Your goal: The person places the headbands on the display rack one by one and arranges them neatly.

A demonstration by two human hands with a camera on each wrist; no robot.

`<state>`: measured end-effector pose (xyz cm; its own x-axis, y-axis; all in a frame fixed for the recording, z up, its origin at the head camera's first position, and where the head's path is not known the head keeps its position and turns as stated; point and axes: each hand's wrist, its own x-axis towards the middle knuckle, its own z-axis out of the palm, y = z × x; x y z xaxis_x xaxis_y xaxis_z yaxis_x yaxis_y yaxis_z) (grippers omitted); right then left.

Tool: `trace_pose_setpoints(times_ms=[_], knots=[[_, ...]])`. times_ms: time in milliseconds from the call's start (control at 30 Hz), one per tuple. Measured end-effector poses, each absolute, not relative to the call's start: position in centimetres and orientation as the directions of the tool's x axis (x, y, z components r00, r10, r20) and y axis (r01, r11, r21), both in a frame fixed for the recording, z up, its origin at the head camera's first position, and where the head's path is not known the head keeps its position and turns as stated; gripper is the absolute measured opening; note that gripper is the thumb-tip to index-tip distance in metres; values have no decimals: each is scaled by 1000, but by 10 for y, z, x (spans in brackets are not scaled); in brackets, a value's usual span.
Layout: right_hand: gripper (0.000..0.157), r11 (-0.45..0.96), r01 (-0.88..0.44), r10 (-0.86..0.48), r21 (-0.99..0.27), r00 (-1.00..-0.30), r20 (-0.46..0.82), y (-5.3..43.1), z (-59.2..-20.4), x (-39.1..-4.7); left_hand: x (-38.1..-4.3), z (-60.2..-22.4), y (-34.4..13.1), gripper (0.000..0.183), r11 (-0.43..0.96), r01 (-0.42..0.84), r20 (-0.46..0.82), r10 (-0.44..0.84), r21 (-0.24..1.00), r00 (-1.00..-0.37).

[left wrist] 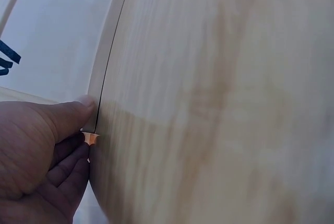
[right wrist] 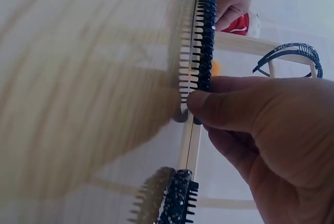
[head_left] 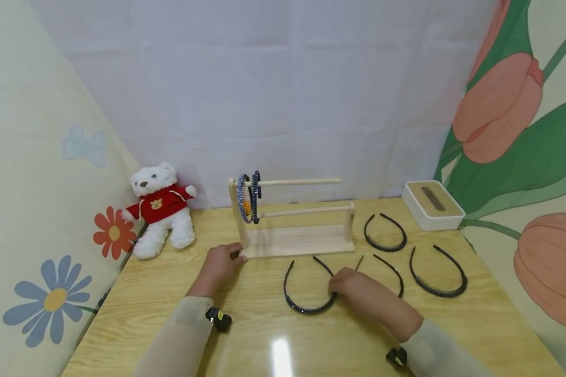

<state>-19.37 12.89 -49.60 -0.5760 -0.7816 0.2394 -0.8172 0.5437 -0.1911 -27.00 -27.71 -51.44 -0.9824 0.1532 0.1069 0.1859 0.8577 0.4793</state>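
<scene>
Teddy bear (head_left: pixel 162 205) and white box (head_left: pixel 441 222) beyond hands (head_left: pixel 219 265) (head_left: pixel 351 284), left pinched on rack (head_left: pixel 297 241), right on one headband (head_left: pixel 310 311).

We had an evenly bright head view | white glare streaked the near tabletop (head_left: pixel 252 340) | wrist views looked dimmer, softer

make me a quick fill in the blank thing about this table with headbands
The left hand holds the rack, made of ____.
The right hand pinches a dark ____.
The teddy bear wears a ____ top.
In the head view, the white box stands to the rack's ____.

Missing words: wood; headband; red; right
</scene>
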Motion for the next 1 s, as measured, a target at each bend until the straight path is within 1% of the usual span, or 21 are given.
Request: trace_pose_setpoints(times_ms=[100, 333, 400, 467, 533, 600, 667, 700, 733, 800, 900, 933, 1000], knots=[[13, 530, -837, -804, -135, -547, 234, 127, -497, -196, -270, -515, -277, 37, 857, 183, 106, 151, 481, -983], [16, 542, -840, -829, 14, -532, 173, 119, -494, -195, -269, -514, -277, 35, 860, 174, 108, 139, 480, -984], [17, 516, -856, -846, 22, -506, 165, 117, -493, -192, -269, -513, -276, 34, 860, 177, 107, 142, 479, -984], [16, 487, -873, -861, -7, -482, 164, 115, -492, -187, -268, -514, -276, 33, 860, 177, 105, 144, 479, -984], [15, 450, -892, -872, -45, -449, 194, 113, -491, -181, -269, -514, -276, 34, 861, 178, 103, 146, 476, -984], [13, 433, -893, -864, -121, -449, 226, 111, -489, -177, -269, -515, -276, 34, 861, 177, 102, 145, 477, -984], [13, 422, -879, -845, -222, -470, 255, 110, -485, -174, -269, -516, -276, 35, 863, 180, 106, 147, 473, -983], [14, 422, -861, -829, -285, -494, 262, 110, -483, -173, -269, -516, -276, 34, 863, 182, 108, 148, 472, -983], [14, 426, -826, -808, -369, -531, 255, 110, -480, -174, -270, -515, -277, 34, 862, 182, 111, 147, 473, -983], [13, 423, -722, -753, -548, -616, 230, 112, -474, -175, -270, -515, -277, 33, 861, 183, 117, 145, 475, -983], [13, 374, -496, -659, -783, -736, 152, 118, -469, -178, -269, -513, -277, 31, 855, 178, 110, 141, 488, -984], [14, 340, -422, -632, -841, -765, 129, 121, -468, -179, -269, -513, -277, 32, 854, 174, 108, 138, 490, -985], [17, 268, -315, -594, -911, -798, 101, 127, -467, -182, -268, -513, -277, 33, 853, 167, 99, 135, 494, -986]])
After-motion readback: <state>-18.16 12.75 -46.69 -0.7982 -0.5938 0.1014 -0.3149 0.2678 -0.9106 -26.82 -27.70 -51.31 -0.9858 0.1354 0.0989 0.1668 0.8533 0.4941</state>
